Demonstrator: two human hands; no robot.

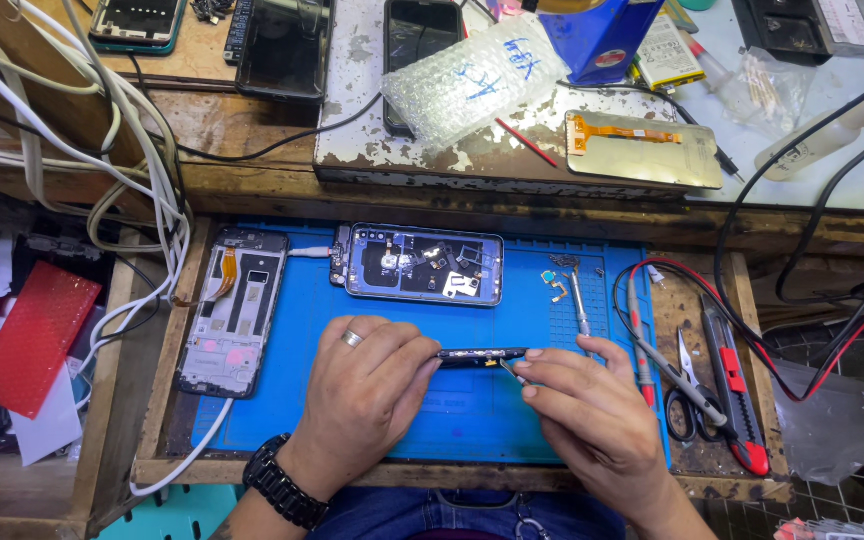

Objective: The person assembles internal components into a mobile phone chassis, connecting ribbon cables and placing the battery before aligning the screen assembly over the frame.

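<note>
My left hand, with a ring and a black wristwatch, pinches a thin dark phone part by its left end, held edge-on above the blue work mat. My right hand touches the part's right end and holds metal tweezers against it. Beyond the hands lies an opened phone with its insides showing, plugged into a white cable. A bare phone frame lies at the mat's left edge.
A screwdriver and small loose parts lie right of the opened phone. Scissors, a red-black cutter and red and black probe leads lie at right. White cables hang at left. Phones, bubble wrap and a screen panel crowd the upper shelf.
</note>
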